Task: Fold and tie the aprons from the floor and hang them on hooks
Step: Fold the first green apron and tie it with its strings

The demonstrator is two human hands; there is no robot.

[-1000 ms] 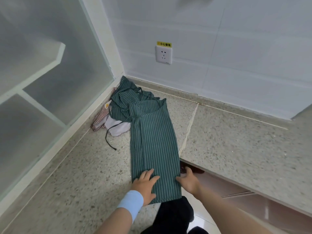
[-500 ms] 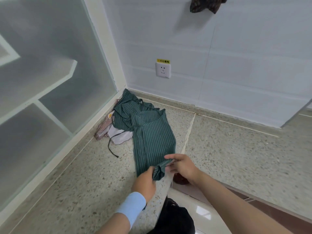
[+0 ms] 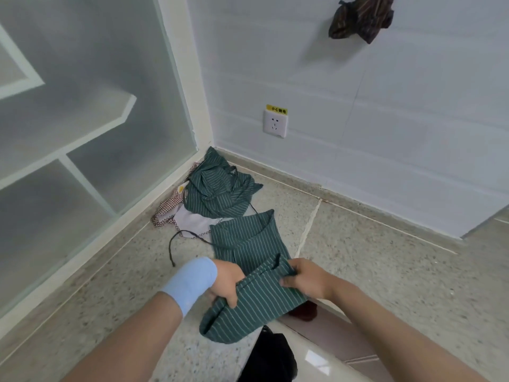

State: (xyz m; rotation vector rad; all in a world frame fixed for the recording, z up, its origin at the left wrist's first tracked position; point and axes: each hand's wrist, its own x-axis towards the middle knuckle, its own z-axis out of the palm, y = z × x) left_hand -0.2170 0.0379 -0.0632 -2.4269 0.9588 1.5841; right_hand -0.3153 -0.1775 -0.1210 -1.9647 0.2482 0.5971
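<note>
Mid-fold at 6 o'clock: my L hand (image 3: 224, 282) & R hand (image 3: 305, 277) both grip green apron (image 3: 256, 304); next I'd fold twd 12, then tie.

The speckled floor (image 3: 385, 271) on the right is bare, so a hand can pass there. There is bare floor on the left too, up to the frosted glass wall (image 3: 82, 133). The white wall (image 3: 413, 161) blocks the back. A pile of aprons (image 3: 217, 191) fills the corner, with a dark cord (image 3: 170, 248) lying near it. In the near middle, the left hand (image 3: 225, 282) and right hand (image 3: 308, 277) grip a green striped apron (image 3: 253, 301).
</note>
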